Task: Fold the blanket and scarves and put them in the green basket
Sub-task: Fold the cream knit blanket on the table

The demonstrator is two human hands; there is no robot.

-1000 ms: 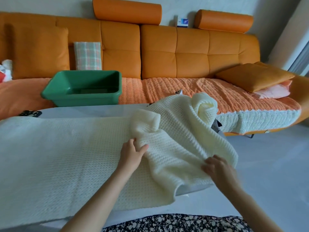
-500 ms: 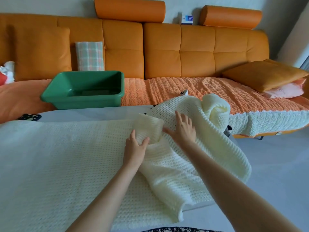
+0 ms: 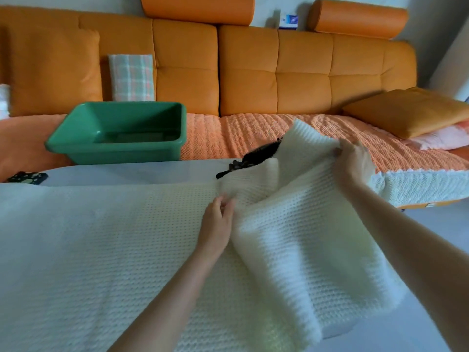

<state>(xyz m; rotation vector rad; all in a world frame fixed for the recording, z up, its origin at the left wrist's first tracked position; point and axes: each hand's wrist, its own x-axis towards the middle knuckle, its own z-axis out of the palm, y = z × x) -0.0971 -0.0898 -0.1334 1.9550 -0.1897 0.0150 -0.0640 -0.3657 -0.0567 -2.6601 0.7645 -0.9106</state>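
A person's left hand [image 3: 217,224] pinches a bunched fold of the cream knitted blanket [image 3: 101,250] between thumb and fingertips, low against the desk [image 3: 127,171]. The right hand [image 3: 354,162] reaches farther out, fingers curled over a raised corner of the same blanket and lifting it clear of the surface. Most of the blanket lies spread flat across the desk to the left, while the end between the hands is rumpled and doubled over, and its near right portion hangs past the desk's edge. A dark patterned cloth [image 3: 255,154], possibly one of the scarves, peeks out from under the lifted corner, touching the blanket. The green basket [image 3: 119,151] sits on the orange sofa [image 3: 279,72] just behind the desk, well apart from both hands, its interior too dim to say whether anything lies inside. The fold appears to be at an early stage, with nothing yet ready for the basket. The risks from here are plain: the overhanging end could drag the loose knit off the desk if the right hand slackens, the dark cloth could be caught up inside the fold, and uneven tension between the two grips could leave the edges misaligned.
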